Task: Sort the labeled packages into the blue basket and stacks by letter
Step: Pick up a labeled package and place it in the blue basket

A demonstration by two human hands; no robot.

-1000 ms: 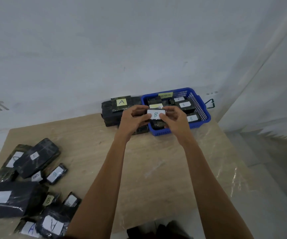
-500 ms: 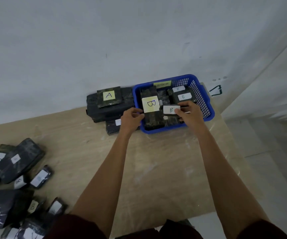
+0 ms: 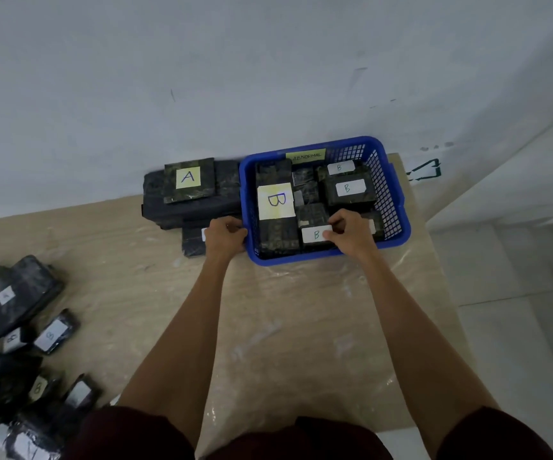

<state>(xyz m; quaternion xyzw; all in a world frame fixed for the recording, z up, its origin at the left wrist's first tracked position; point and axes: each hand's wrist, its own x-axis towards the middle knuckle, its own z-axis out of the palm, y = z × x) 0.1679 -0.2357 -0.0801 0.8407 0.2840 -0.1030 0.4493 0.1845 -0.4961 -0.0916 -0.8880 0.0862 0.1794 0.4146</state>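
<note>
Fingers of the right hand (image 3: 351, 231) pinch a small dark wrapped package with a white B label (image 3: 315, 234), low inside the blue plastic mesh basket (image 3: 397, 207). Fingers of the left hand (image 3: 225, 232) curl at its left rim; I cannot tell if they grip. Four B labels (image 3: 275, 200) are readable inside.

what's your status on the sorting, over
Right hand pinching small B package, low inside basket. Left hand curled against basket's left wall, grip unclear. Nothing in the way.

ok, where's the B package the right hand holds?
Head view: B package in the blue basket by its front wall, pinched by the right hand, right of the long yellow-labelled package.
</note>
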